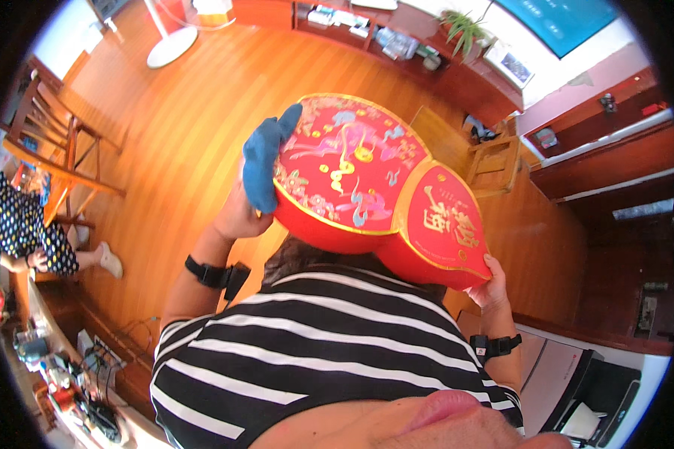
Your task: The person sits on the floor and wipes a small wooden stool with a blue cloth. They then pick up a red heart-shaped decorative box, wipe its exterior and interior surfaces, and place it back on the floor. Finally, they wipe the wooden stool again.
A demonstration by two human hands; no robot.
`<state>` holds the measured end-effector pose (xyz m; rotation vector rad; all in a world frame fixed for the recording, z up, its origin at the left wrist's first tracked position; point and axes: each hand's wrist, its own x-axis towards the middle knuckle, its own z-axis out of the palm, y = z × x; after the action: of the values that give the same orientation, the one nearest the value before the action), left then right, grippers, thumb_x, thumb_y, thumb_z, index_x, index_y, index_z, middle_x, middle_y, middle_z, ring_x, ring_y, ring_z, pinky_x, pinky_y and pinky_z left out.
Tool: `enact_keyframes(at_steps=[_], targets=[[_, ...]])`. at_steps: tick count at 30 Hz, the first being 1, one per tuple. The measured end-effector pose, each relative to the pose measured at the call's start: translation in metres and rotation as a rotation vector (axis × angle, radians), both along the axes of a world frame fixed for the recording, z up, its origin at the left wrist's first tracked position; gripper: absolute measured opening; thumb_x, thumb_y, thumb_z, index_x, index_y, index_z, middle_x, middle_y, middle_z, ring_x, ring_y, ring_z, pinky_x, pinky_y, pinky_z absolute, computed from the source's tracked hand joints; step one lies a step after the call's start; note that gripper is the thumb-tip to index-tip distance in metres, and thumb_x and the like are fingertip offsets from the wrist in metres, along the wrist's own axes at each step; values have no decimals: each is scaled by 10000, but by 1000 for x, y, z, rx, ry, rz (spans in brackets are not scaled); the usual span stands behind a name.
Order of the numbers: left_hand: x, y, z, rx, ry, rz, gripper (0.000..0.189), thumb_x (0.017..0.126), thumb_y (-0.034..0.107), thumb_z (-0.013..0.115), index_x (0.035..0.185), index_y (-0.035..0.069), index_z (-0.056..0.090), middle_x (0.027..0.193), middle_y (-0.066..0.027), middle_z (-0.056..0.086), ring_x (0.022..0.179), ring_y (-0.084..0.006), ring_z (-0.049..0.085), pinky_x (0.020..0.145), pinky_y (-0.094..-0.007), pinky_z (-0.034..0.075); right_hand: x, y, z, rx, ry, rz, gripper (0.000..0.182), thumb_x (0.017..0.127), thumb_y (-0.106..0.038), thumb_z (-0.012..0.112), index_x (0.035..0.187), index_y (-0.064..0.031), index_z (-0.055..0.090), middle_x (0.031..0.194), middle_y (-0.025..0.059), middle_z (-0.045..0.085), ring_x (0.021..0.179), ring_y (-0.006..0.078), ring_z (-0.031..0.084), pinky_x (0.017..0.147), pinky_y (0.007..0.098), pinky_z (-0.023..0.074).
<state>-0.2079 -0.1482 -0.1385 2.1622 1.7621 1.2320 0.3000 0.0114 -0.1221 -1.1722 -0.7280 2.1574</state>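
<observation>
A red gourd-shaped box (342,168) with gold edging, printed flowers and clouds spans the space before my chest. Its smaller lobe, marked with gold characters, points toward my right. My left hand (241,210) holds the rounded end of the larger lobe, with a blue cloth (260,168) draped over the fingers and pressed against the box's edge. The cloth hides most of those fingers. At the tip of the small lobe, my right hand (490,283) grips the lower corner. Both forearms wear black straps.
At the left, a person in a dotted garment (33,230) sits beside a wooden chair (62,140). A cluttered desk (84,387) stands lower left, a printer-like machine (595,387) lower right. Beyond the box are a wooden stool (494,163) and a low cabinet (472,90).
</observation>
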Motion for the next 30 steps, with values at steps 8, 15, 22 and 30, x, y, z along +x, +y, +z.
enact_keyframes(at_steps=[8, 15, 22, 30], targets=[[36, -12, -64, 93, -487, 93, 645, 933, 237, 603, 1450, -39, 333, 1484, -238, 345, 1395, -380, 328, 1146, -459, 244, 8, -17, -21, 7, 35, -17, 516, 957, -307, 513, 1367, 2, 466, 1307, 165, 613, 1128, 283, 645, 902, 413, 549], [43, -11, -24, 134, 138, -13, 448, 798, 242, 607, 1175, 0, 609, 1197, -230, 583, 1158, -437, 527, 1066, -520, 339, 0, -22, -33, 69, -35, -58, 519, 956, -271, 517, 1383, 13, 434, 1301, 174, 607, 1131, 255, 645, 937, 381, 536], [33, 8, 19, 140, -1038, 135, 670, 989, 595, 412, 1186, -18, 598, 1247, -159, 596, 1185, -288, 552, 1049, -436, 401, -5, -17, -40, 109, -71, -77, 527, 948, -313, 548, 1364, 1, 465, 1322, 152, 597, 1182, 244, 609, 992, 381, 493], [83, 63, 68, -371, -271, -397, 519, 890, 159, 632, 1350, -27, 479, 1290, -208, 568, 1161, -353, 574, 1008, -423, 449, -8, -11, -45, 150, -54, -66, 627, 928, -240, 554, 1466, 3, 343, 1402, 168, 519, 1244, 242, 567, 1042, 371, 462]])
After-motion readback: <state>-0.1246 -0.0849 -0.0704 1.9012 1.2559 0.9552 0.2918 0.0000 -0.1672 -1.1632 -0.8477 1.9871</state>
